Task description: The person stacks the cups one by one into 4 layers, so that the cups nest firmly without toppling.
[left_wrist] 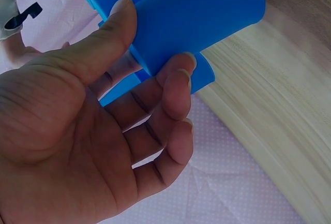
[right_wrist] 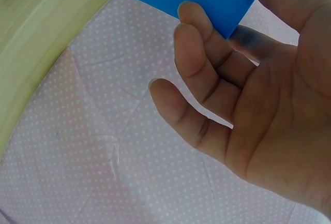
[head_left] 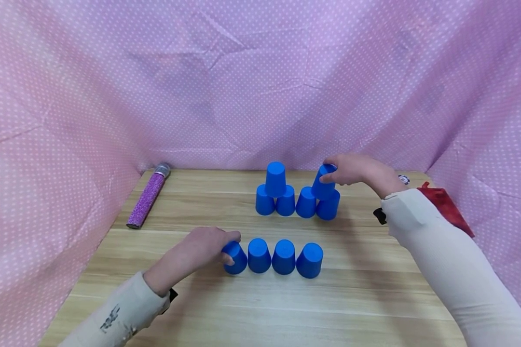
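Note:
Upside-down blue cups stand on the wooden table in two rows. My left hand grips the leftmost front cup between thumb and fingers; the left wrist view shows the thumb on the wall of this cup. To its right are three more front cups, including the end cup. In the back row, one cup sits atop a pair. My right hand holds a slightly tilted cup by its upper end, over the other back pair, including the outer cup.
A glittery purple microphone lies at the table's left. At the right, a red cloth item is partly behind my sleeve, near a small round chip. Pink dotted cloth hangs around the back and sides.

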The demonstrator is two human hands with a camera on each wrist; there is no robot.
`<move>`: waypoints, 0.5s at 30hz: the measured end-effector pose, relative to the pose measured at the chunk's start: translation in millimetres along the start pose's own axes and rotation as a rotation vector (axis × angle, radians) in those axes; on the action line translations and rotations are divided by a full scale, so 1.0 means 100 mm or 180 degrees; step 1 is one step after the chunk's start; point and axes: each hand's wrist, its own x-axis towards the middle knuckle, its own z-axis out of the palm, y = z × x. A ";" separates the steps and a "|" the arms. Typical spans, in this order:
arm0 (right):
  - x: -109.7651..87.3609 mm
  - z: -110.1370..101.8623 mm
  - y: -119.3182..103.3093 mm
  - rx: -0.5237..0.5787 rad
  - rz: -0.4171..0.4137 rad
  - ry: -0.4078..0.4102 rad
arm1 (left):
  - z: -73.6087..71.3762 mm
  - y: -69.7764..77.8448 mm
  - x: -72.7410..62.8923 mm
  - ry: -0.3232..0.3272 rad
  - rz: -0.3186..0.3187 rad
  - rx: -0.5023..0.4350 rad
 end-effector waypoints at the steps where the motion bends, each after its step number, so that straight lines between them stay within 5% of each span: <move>1: 0.00 0.00 0.00 -0.0006 -0.0005 -0.0007 | 0.00 0.00 0.00 -0.0002 -0.0003 -0.0003; 15: -0.07 -0.03 0.00 0.0034 -0.0050 0.0114 | 0.01 0.01 0.00 -0.0016 -0.0034 -0.0013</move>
